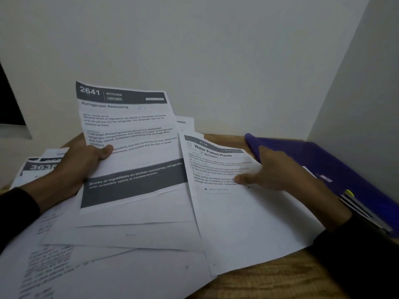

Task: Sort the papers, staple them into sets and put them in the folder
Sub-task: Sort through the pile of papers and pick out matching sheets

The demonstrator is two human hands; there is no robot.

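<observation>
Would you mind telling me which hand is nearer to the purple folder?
Right. The right hand rests on the Water Potted Plants sheet, right beside the purple folder; the left hand grips the Refrigerator Restocking sheet, well across the table.

Two hands show: the left hand [83, 162] at centre left and the right hand [278, 171] at centre right. One purple folder [336, 165] lies at the right edge of the frame. Two pens [362, 209] rest on its lower part, one with a yellow-green tip. Printed sheets are many and overlapping, so an exact count cannot be told; three headed ones can be read: one "2641 Kitchen" sheet [129, 130] at upper centre, one "Water Potted Plants" sheet [237, 212] at centre right, and one "3638" sheet [36, 169] at far left. One wooden bench [269, 281] carries everything.
</observation>
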